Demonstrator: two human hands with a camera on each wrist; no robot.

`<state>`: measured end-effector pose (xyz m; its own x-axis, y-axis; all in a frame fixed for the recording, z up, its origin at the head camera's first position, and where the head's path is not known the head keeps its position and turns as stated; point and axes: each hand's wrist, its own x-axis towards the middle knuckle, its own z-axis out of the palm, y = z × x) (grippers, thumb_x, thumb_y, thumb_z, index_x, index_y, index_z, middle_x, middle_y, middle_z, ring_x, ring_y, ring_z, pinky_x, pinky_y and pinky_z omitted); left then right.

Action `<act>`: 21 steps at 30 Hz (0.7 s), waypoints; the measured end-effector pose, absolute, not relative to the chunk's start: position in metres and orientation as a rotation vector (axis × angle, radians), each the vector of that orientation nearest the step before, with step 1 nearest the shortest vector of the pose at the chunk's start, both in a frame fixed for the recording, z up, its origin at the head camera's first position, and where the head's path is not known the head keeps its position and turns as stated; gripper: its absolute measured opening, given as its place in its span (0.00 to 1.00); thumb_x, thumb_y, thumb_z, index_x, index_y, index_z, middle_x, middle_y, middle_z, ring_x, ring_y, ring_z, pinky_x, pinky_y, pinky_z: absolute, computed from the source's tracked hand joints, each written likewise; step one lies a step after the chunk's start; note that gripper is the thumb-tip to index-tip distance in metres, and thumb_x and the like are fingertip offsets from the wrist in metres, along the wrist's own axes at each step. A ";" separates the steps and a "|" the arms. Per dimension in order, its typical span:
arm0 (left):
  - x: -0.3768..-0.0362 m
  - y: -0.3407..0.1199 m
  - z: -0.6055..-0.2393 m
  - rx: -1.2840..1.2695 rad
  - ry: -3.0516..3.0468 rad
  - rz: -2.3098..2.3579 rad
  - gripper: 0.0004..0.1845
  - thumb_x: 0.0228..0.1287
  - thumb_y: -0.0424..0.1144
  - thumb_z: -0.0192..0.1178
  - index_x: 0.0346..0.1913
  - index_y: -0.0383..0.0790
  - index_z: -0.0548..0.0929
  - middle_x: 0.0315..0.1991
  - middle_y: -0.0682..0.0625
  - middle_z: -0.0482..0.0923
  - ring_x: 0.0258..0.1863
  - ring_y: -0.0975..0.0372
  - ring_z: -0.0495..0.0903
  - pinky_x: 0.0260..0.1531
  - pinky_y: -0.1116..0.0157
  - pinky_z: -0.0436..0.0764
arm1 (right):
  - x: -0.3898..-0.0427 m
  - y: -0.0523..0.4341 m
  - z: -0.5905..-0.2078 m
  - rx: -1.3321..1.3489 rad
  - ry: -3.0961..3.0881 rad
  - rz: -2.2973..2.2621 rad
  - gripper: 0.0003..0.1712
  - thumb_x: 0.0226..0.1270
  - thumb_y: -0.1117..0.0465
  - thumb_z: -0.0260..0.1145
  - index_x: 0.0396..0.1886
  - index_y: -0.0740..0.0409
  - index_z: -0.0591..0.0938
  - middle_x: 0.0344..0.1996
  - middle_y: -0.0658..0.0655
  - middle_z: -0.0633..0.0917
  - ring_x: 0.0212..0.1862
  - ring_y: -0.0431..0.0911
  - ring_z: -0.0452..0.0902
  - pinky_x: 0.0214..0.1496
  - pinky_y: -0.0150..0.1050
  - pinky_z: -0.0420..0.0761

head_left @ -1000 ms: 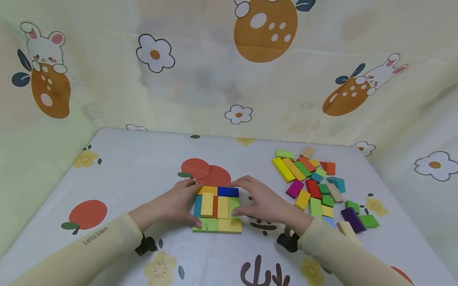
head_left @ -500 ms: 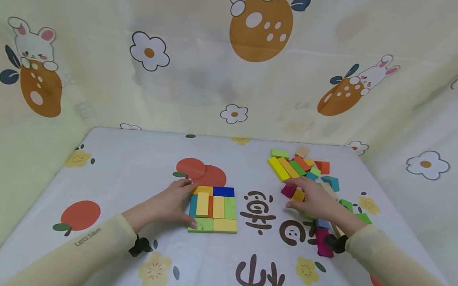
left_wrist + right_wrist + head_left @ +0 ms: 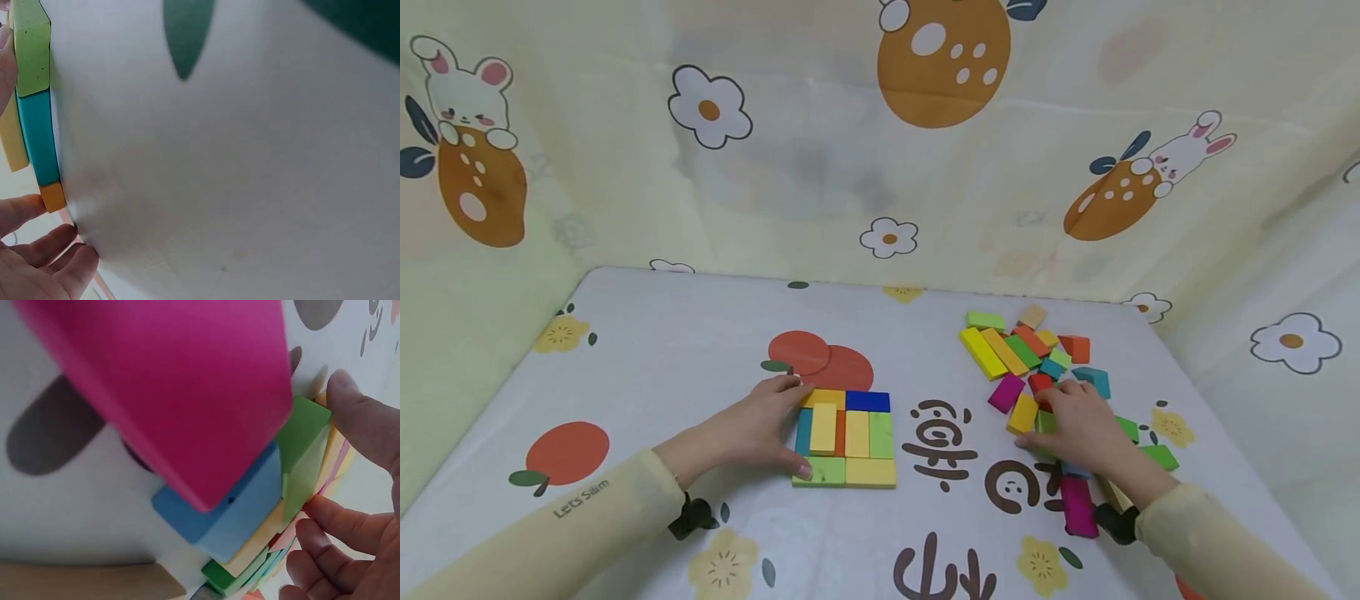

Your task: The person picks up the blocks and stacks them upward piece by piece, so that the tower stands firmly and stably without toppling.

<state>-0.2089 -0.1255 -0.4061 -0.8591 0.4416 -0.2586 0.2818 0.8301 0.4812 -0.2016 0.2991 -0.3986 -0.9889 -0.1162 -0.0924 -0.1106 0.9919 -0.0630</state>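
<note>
My left hand point(image 3: 767, 423) rests along the left side of a flat rectangle of wooden blocks. Its thumb touches the light green block point(image 3: 826, 472) at the near corner, and a fingertip meets the orange block point(image 3: 54, 196) at the far corner. A teal block point(image 3: 39, 137) lies between these two; one pale yellow block point(image 3: 823, 427) sits raised on top. Over the scattered blocks at the right, my right hand point(image 3: 1086, 433) reaches down, thumb and index finger apart beside a green block point(image 3: 305, 447). A red block point(image 3: 1040, 382) and a yellow block point(image 3: 1022, 414) are close to its fingers.
Several loose blocks, among them a long yellow block point(image 3: 982, 353), spread behind my right hand. A magenta block point(image 3: 1079, 506) stands nearer me, by the right wrist, with a blue block point(image 3: 225, 500) next to it. The patterned cloth point(image 3: 685, 358) covers the table.
My right hand has left the right side of the block rectangle and moved right to the loose blocks, shifting slightly further right lately. My left hand stays at the rectangle. The head view has turned slightly right.
</note>
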 end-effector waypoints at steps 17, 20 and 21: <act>-0.210 -0.127 -0.406 0.557 2.648 0.630 0.60 0.43 0.58 0.81 0.77 0.37 0.64 0.77 0.36 0.60 0.77 0.43 0.58 0.65 0.42 0.77 | -0.189 0.260 -0.382 -0.485 3.052 -0.256 0.37 0.44 0.42 0.85 0.51 0.57 0.85 0.53 0.65 0.80 0.58 0.64 0.71 0.60 0.67 0.73; -0.209 -0.127 -0.406 0.552 2.646 0.632 0.60 0.43 0.58 0.81 0.77 0.37 0.64 0.78 0.37 0.59 0.77 0.43 0.58 0.66 0.43 0.77 | -0.191 0.228 -0.380 -0.572 3.013 -0.301 0.37 0.46 0.42 0.84 0.53 0.56 0.85 0.54 0.63 0.80 0.59 0.60 0.71 0.60 0.64 0.76; -0.209 -0.126 -0.406 0.549 2.643 0.635 0.60 0.43 0.58 0.81 0.77 0.37 0.64 0.78 0.37 0.59 0.77 0.43 0.58 0.66 0.43 0.76 | -0.192 0.217 -0.381 -0.601 2.999 -0.305 0.36 0.47 0.42 0.84 0.53 0.56 0.85 0.55 0.62 0.80 0.59 0.59 0.71 0.61 0.62 0.76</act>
<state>-0.2091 -0.1264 -0.4055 -0.8571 0.4471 -0.2558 0.2822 0.8229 0.4931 -0.1920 0.2172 -0.3811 -0.9214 -0.3876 -0.0277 -0.3741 0.9041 -0.2067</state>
